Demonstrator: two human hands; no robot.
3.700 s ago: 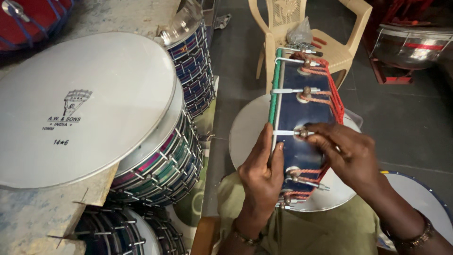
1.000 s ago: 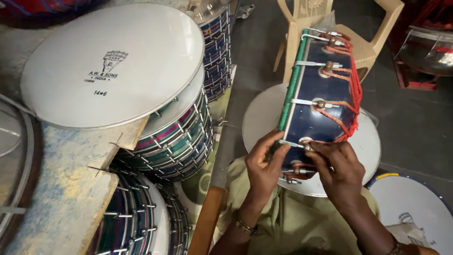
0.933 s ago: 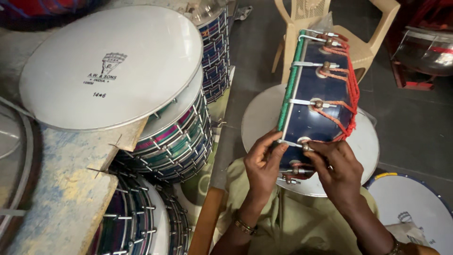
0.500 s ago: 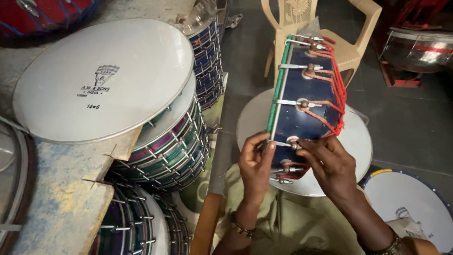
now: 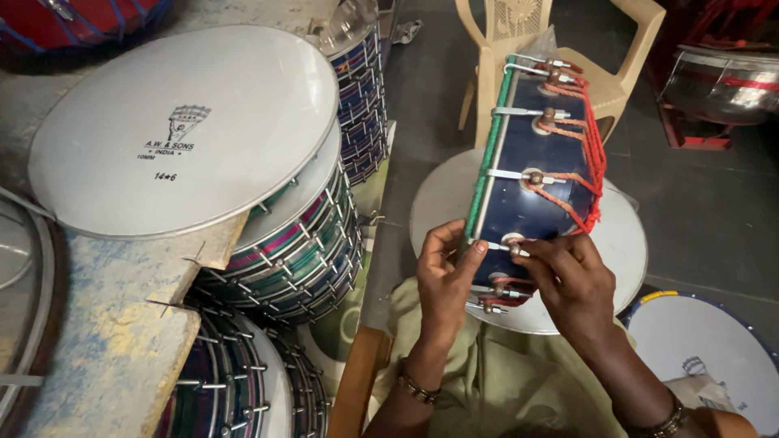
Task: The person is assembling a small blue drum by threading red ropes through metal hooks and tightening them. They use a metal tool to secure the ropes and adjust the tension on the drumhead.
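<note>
**Steadying a small blue drum over the lap**

Holding the dark blue drum (image 5: 527, 174) on edge above a white drumhead (image 5: 625, 243), the left hand (image 5: 445, 280) clasps its green rim (image 5: 487, 158), fingers curled tight. The right hand (image 5: 572, 284) pinches a metal tension rod (image 5: 507, 246) near the shell's lower end.

Handling, judged: rigid shell, probably light; best gripped at the rim, since the orange cord (image 5: 588, 154) would give.

Count: one drum in hand, five rods showing (the lowest partly hidden, so perhaps more), two striped drums stacked (image 5: 300, 251) at left, one tan plastic chair (image 5: 617, 73).
</note>
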